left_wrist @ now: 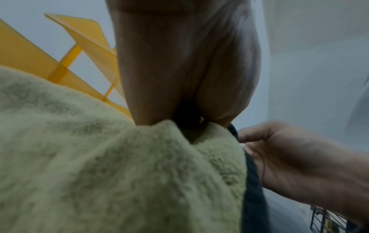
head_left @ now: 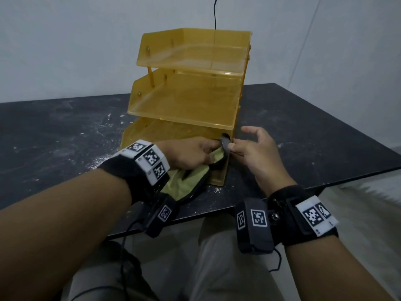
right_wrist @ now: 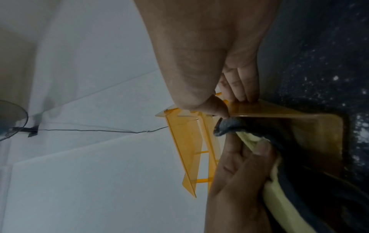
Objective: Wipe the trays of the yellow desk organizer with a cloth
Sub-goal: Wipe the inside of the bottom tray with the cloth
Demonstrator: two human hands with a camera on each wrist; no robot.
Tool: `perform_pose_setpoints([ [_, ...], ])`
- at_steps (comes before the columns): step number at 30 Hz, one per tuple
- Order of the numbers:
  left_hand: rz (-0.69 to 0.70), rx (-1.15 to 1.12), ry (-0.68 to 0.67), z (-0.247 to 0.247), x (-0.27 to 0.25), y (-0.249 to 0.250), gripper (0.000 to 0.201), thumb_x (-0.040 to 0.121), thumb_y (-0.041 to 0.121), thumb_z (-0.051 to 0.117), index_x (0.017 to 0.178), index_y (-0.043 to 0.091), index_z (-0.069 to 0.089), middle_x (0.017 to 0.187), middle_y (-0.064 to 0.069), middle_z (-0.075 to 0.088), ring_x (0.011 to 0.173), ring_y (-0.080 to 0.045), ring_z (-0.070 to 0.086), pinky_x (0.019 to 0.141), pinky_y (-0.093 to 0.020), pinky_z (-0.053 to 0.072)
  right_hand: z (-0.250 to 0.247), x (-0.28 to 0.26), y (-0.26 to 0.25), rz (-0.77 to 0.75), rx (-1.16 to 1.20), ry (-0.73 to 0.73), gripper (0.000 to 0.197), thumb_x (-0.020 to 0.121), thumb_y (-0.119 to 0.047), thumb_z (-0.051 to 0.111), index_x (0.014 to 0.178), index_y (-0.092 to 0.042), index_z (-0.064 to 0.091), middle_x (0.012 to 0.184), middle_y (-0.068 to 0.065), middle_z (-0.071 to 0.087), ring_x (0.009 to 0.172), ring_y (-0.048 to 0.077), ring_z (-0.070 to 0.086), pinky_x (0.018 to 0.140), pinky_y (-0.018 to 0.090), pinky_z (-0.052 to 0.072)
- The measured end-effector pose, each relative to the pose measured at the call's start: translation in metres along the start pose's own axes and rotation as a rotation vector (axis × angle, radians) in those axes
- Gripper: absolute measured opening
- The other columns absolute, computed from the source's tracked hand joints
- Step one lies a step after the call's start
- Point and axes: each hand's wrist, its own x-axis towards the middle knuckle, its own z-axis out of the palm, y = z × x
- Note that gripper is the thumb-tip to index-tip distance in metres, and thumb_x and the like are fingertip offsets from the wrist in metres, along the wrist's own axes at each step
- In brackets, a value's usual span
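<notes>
A yellow three-tier desk organizer [head_left: 184, 98] stands on the black table [head_left: 65, 127]. My left hand [head_left: 213, 148] grips a pale green cloth with a dark edge [head_left: 186, 177] at the front right corner of the bottom tray [head_left: 138, 135]. The cloth hangs out over the tray's front. In the left wrist view the cloth [left_wrist: 119, 173] fills the lower half under my left hand [left_wrist: 189, 123]. My right hand [head_left: 236, 145] pinches the bottom tray's right wall. Its thumb [right_wrist: 219, 110] touches the cloth's dark corner [right_wrist: 223, 126] and its fingers [right_wrist: 241, 91] lie straight on the wall's outer side.
The table is dusted with white specks, and its front edge [head_left: 217, 213] runs just below my wrists. A pale wall stands close behind the organizer, with a thin black cable [head_left: 215, 11] hanging down it. A fan [right_wrist: 12, 119] shows in the right wrist view.
</notes>
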Motion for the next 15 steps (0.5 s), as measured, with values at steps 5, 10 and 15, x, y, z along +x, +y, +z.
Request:
perform_pose_setpoints([
  [5,0.087,-0.069,-0.151,-0.002,-0.03,-0.01,0.041,0.099,-0.007,0.041,0.133,0.013,0.053,0.107,-0.001,0.073,0.091,-0.018,0.071,0.08,-0.03,0.057,0.004,-0.003,-0.002,-0.019,-0.08,-0.02,0.04,0.077,-0.016,0.059,0.109,-0.039,0.055,0.105,0.0,0.076,0.096,0.017,0.073,0.089,0.044,0.059],
  [10,0.099,-0.204,0.107,0.007,-0.008,0.0,0.043,0.1,-0.007,0.036,0.138,0.008,0.05,0.132,-0.018,0.061,0.123,-0.033,0.057,0.106,-0.046,0.045,0.001,-0.004,0.004,0.026,0.044,-0.026,0.046,0.088,0.012,0.042,0.118,-0.021,0.053,0.104,0.009,0.076,0.099,0.022,0.073,0.088,0.04,0.059],
  [15,0.069,0.092,0.195,0.016,0.009,0.006,0.039,0.1,0.008,0.045,0.136,0.021,0.054,0.132,-0.001,0.061,0.121,-0.018,0.056,0.107,-0.038,0.044,0.0,-0.005,0.007,-0.007,-0.055,0.008,0.046,0.085,0.003,0.047,0.119,-0.026,0.055,0.099,0.002,0.078,0.098,0.023,0.072,0.087,0.044,0.059],
])
